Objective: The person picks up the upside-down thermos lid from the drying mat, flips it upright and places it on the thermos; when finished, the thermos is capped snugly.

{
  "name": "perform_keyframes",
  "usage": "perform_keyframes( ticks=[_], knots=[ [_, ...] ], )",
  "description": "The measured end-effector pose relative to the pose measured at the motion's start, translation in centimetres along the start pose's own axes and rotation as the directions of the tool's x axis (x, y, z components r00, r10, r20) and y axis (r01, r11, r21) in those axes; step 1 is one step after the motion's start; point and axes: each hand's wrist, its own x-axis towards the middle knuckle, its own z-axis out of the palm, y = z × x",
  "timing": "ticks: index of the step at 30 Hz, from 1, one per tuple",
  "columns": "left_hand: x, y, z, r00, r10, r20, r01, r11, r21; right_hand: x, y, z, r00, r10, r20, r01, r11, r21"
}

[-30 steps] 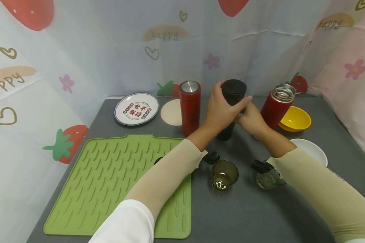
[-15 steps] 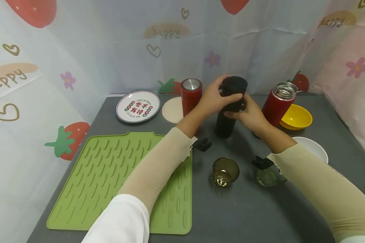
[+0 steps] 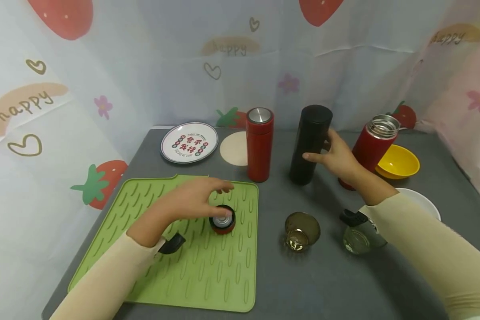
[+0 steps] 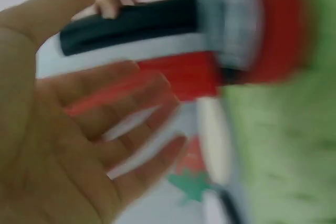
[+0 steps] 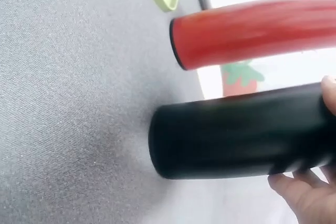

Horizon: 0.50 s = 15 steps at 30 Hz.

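We see the right hand [image 3: 338,155] holding the black bottle [image 3: 311,133] at the far middle of the table [image 3: 304,289], thumb on its near face and the other fingers partly hidden round the right side; the grip is closed in on the bottle, which stands upright with its black top in place; in the right wrist view its base meets the grey cloth, though we cannot tell whether any weight is lifted. We see the left hand [image 3: 196,198] above the green mat [image 3: 200,284] on the left, thumb and fingers spread wide with nothing between them; beneath it on the mat sits a red and black lid [image 3: 222,227], silvery in the middle; the thumb tip overlaps the lid in the head view, and we cannot tell whether it touches; the left wrist view is blurred.

To the left of the black bottle and apart from it we find a red bottle [image 3: 260,151] with a silver top, upright; to the right, partly behind the right hand, is a second red flask [image 3: 371,146] with a bare metal neck; a yellow bowl [image 3: 400,163] lies just right of it, and a white plate [image 3: 426,203] nearer, partly covered by the right sleeve [image 3: 420,240]; nearer the middle we see a brown glass [image 3: 304,224] and a greenish glass [image 3: 356,242].
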Motion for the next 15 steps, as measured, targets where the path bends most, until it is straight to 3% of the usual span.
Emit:
perform_keyframes(
  ticks=[2,5,9,12,15],
  knots=[
    [-1.2,-1.2,1.6,0.988,-0.116,0.099,0.116,0.993,0.013,0.0,0.1,-0.1,1.0,0.0,0.011,0.0,1.0,-0.001],
    [-1.7,-2.4,3.7,0.979,-0.158,0.129,0.159,0.987,-0.002,0.0,0.0,-0.3,1.0,0.01,0.03,-0.01,1.0,-0.007],
    [-1.0,-2.7,4.7,0.994,-0.083,0.073,0.084,0.996,-0.012,-1.3,-1.3,-1.4,0.993,0.102,0.066,-0.096,0.991,-0.09],
    [0.0,-2.0,4.1,1.0,-0.023,0.003,0.023,0.999,0.027,-3.2,-2.8,-2.6,0.987,0.157,0.046,-0.144,0.967,-0.208],
    [1.6,-0.6,2.9,0.995,0.048,-0.084,-0.042,0.997,0.066,-5.0,-3.4,-2.5,0.99,0.139,0.011,-0.131,0.955,-0.267]
  ],
)
